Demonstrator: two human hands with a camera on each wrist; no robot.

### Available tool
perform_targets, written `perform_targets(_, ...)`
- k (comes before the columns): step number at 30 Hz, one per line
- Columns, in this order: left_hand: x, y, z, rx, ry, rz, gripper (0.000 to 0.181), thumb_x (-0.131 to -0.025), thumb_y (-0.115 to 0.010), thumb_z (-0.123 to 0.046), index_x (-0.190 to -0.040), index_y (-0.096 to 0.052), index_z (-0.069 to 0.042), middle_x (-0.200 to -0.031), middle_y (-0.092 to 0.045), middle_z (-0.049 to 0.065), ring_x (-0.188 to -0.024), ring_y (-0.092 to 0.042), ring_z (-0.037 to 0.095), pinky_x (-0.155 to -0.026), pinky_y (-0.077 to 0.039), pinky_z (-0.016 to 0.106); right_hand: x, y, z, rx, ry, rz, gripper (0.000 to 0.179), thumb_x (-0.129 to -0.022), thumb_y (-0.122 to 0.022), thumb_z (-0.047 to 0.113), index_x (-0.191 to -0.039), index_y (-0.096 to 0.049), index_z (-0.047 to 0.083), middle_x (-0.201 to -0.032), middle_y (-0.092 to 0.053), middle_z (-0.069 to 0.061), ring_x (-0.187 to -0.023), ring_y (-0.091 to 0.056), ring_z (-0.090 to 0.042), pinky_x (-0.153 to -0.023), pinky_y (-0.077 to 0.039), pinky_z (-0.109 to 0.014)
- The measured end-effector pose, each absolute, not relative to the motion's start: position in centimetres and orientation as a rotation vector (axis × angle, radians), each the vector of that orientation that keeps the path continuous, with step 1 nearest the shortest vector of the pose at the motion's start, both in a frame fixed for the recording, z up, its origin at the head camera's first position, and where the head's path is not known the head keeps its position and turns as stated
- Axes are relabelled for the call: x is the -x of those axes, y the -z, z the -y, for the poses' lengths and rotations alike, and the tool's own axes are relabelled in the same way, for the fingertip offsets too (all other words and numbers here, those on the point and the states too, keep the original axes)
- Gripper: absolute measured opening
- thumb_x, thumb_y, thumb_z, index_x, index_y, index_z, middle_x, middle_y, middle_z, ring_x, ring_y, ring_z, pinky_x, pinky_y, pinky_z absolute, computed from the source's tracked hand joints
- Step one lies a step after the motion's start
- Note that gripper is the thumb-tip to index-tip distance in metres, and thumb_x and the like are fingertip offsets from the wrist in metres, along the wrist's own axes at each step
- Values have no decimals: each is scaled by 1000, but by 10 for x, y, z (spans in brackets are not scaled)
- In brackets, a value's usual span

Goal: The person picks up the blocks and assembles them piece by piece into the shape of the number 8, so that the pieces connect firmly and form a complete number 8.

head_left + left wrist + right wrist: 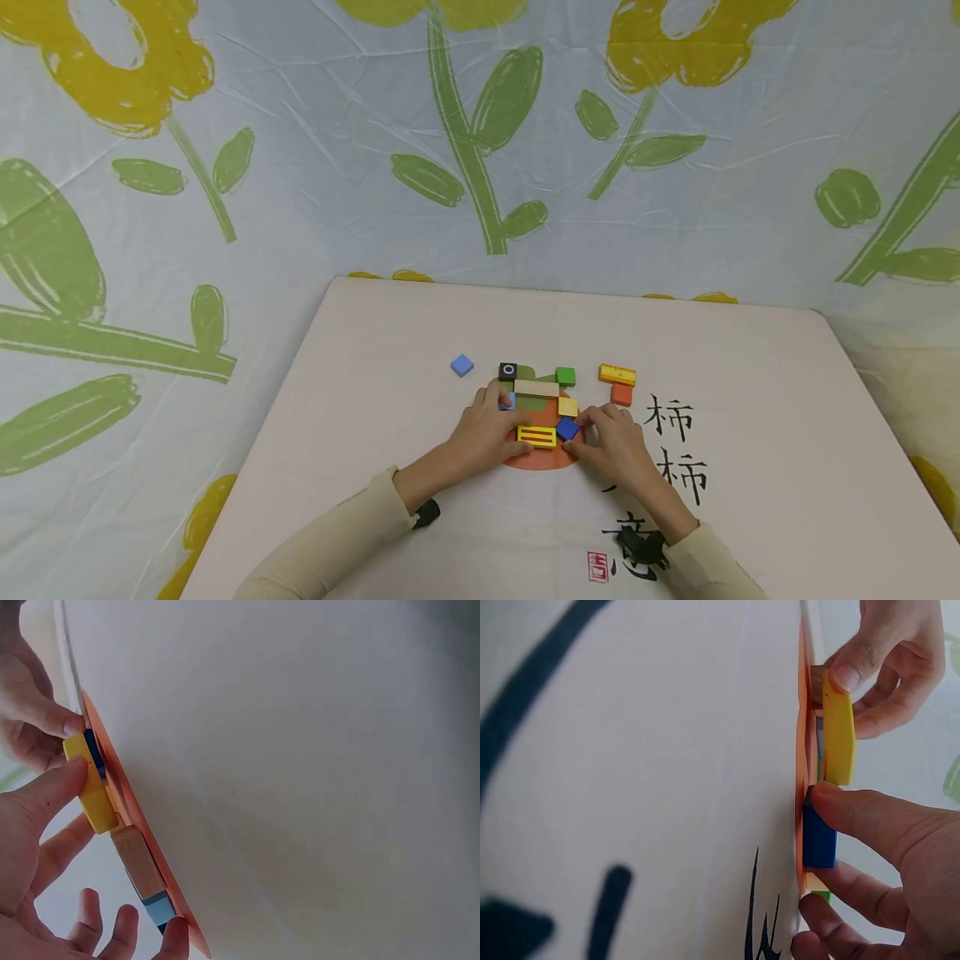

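Observation:
My left hand (483, 429) pinches a yellow block with red stripes (536, 437) between thumb and finger. In the left wrist view that yellow block (91, 791) is held slightly raised above the orange printed shape (124, 769). My right hand (618, 440) pinches a dark blue block (567, 429), turned at an angle beside the striped one. The right wrist view shows the thumb on one side of the blue block (820, 832) and a finger on the other. A light wooden bar (536, 388), a light blue block (508, 402) and a yellow-orange block (567, 407) lie close by.
Behind the hands are a black block with a white ring (507, 372) and a green block (566, 377). A light blue block (462, 365) lies apart at left; a yellow bar (617, 374) and a red-orange block (621, 394) lie at right. Black characters (681, 477) mark the tabletop.

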State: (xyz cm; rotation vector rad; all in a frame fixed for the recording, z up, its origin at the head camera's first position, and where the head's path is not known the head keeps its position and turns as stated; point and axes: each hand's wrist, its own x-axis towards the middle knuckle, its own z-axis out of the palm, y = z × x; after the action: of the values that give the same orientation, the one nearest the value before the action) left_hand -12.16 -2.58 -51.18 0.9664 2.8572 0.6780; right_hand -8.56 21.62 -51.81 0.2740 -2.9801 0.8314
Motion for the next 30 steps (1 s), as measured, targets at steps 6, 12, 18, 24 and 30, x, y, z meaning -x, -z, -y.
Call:
perform_targets(6,120,513,25,-946,-664,-2864,32,-85,-80,-44,-111,-76,-27,-110,-39,1,-104,-39,21,-70,-39,33,85,519,-216,-273,-833,2970,32,-79,-86,27,-97,-68,9,-95,-58,-7,-91,-51,-27,-74,-40,-45)
perform_targets(12,120,513,24,-944,-611,-2881,31,-85,-79,-45,-110,-75,-28,-108,-38,0,-104,-39,20,-67,-38,31,85,520,-216,-277,-838,2962,33,-78,-87,27,-97,-68,8,-94,-58,-8,-90,-51,-28,-74,-40,-44)
perform_targets(18,120,511,23,-930,-569,-2888,33,-85,-78,-46,-112,-75,-27,-107,-38,0,-105,-39,20,-67,-38,31,86,519,-216,-254,-838,2992,34,-79,-87,28,-99,-69,8,-98,-58,-8,-93,-51,-28,-77,-39,-44)
perform_targets(24,119,513,23,-912,-553,-2889,33,-85,-78,-46,-112,-75,-27,-103,-36,-1,-102,-38,20,-67,-36,29,86,519,-215,-253,-839,2994,34,-79,-87,28,-100,-69,8,-98,-59,-8,-95,-51,-29,-78,-40,-46)
perform_targets(30,119,512,20,-941,-460,-2926,33,-85,-78,-47,-110,-76,-27,-95,-34,-1,-93,-34,19,-64,-31,28,86,520,-216,-265,-823,2990,34,-78,-87,29,-98,-68,8,-94,-58,-7,-90,-50,-27,-74,-39,-43)
